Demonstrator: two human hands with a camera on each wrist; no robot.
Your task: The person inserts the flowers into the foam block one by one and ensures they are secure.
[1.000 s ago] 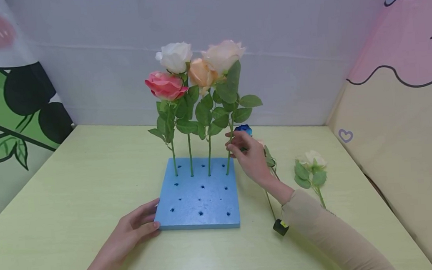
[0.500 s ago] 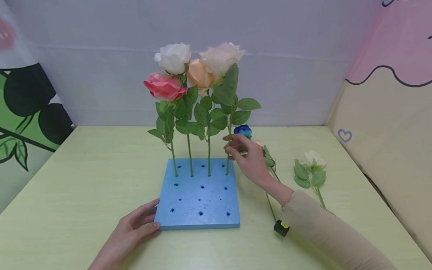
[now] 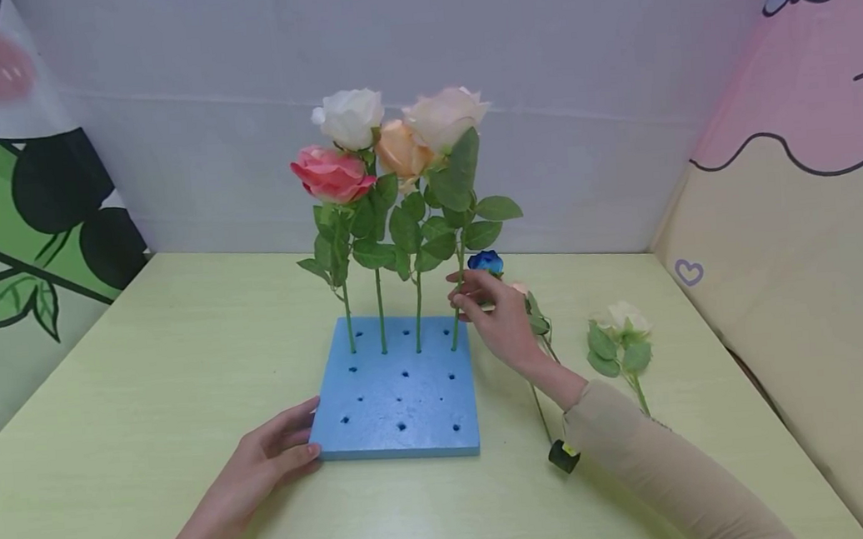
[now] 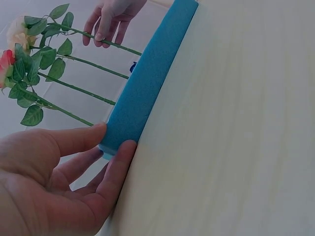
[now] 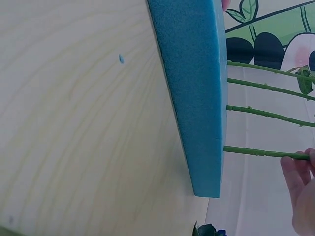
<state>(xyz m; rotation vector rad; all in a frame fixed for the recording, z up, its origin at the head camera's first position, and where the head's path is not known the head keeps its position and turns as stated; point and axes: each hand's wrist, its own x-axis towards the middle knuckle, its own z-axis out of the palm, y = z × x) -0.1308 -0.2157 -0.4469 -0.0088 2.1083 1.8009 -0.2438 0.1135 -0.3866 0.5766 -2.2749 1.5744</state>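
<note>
- Four roses stand in the blue foam board [image 3: 379, 386] near the middle of the head view, their stems in one row of holes across its upper half.
- From left to right at the stems, they are a coral-pink rose [image 3: 330, 175], a white rose [image 3: 349, 120], a peach rose [image 3: 401, 149] and a pale pink rose [image 3: 448, 118], whose blooms crowd together at upper centre.
- More dark holes show in the board, behind that row and in front of it.
- The right hand [image 3: 506, 323], right of centre, pinches the stem of the pale pink rose between thumb and fingers, above the board; the right wrist view shows this grip at its lower right edge.
- The left hand [image 3: 274, 447], at lower left of centre, grips the board's near left corner, with the thumb against the near edge and fingers along the left side.
- Just beyond the right hand lies a blue rose [image 3: 485, 261]; a peach-coloured bloom lies partly hidden behind the same hand.
- A thin stem runs down from there towards a small black object [image 3: 563, 456] with a yellow-green mark, at lower right.
- Further right, a cream rose [image 3: 626, 318] lies on the pale table [image 3: 184, 387], its stem partly covered by the beige sleeve [image 3: 640, 455].
</note>
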